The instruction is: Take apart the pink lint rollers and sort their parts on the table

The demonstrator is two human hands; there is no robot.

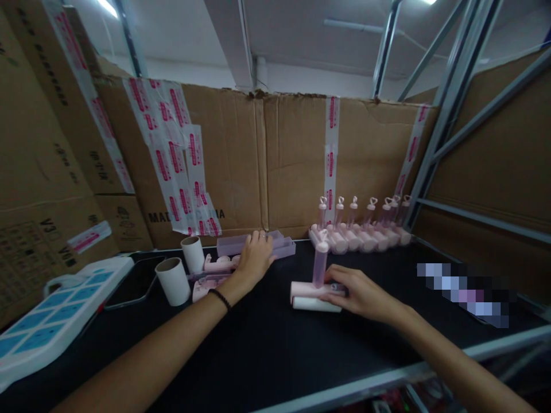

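Note:
My right hand (353, 289) is closed round the right end of a pink lint roller (305, 291) with a white roll along its lower front. Its translucent lilac handle (319, 267) stands upright, topped by a small pink loop. Farther left, my left hand (257, 258) reaches to the back of the table, its fingers curled over a translucent lilac plastic cover (284, 248); the fingertips are partly hidden. Beside that hand lie several pink plastic parts (210, 284). Two white paper rolls with brown cores, a nearer roll (173, 282) and a farther roll (193, 255), stand on end.
Several pink lint rollers (365, 238) stand in a row at the back right. A white power strip (55, 321) and a dark phone-like slab (134, 284) lie on the left. Cardboard walls (297, 160) enclose the black table (241, 355); a metal rail (365, 387) edges its front.

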